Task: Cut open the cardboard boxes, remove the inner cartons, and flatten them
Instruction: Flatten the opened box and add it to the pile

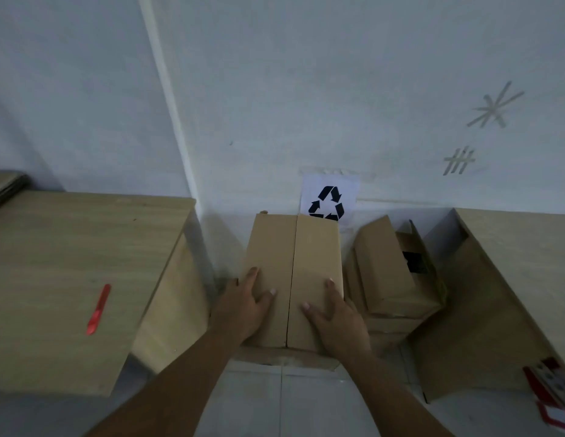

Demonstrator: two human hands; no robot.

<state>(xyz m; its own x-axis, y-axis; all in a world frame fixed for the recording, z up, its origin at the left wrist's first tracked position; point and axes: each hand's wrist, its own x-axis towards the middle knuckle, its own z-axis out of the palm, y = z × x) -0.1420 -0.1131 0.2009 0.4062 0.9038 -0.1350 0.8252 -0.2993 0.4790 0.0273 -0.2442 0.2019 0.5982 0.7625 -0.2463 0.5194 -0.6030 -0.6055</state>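
Your left hand (pixel 243 305) and right hand (pixel 334 316) press flat-fingered on flattened box (pixel 293 272); cartons (pixel 391 272) beside it unflattened; red cutter (pixel 98 309) idle on table (pixel 54 263).

A black recycling symbol is showing on a white paper sheet (pixel 330 197) taped to the wall (pixel 274 89), just behind a cardboard box (pixel 293 263). No words are reading clearly.

Storeroom — recycling sign (pixel 330 198), stacked cartons (pixel 388 272)
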